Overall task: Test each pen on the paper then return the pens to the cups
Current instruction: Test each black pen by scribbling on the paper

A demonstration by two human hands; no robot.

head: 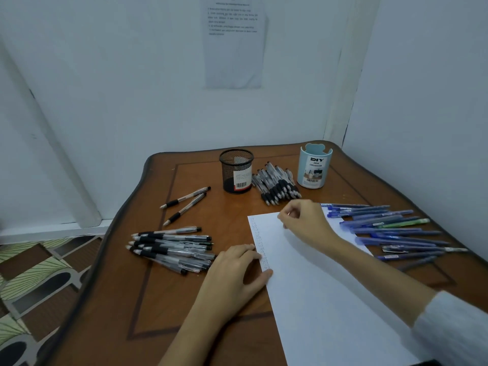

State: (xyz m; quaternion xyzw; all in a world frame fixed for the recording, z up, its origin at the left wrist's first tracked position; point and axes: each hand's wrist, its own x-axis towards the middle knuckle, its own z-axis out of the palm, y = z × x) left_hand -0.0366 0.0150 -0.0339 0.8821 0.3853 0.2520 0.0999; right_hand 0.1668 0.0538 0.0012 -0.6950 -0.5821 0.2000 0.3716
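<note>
Two bare hands on a white sheet of paper (324, 286) amid sorted pens on a brown wooden table (111, 299).

Head view: the left hand (239, 270) lies flat, fingers spread, pinning the paper's left edge. The right hand (303, 220) is curled near the paper's top edge; whether it grips a pen I cannot tell. A black mesh cup (236, 170) and a pale blue organizer cup (314, 166) stand behind, black-grip pens (277, 184) between them, clear pens (171, 247) left, blue pens (390, 231) right.
</note>
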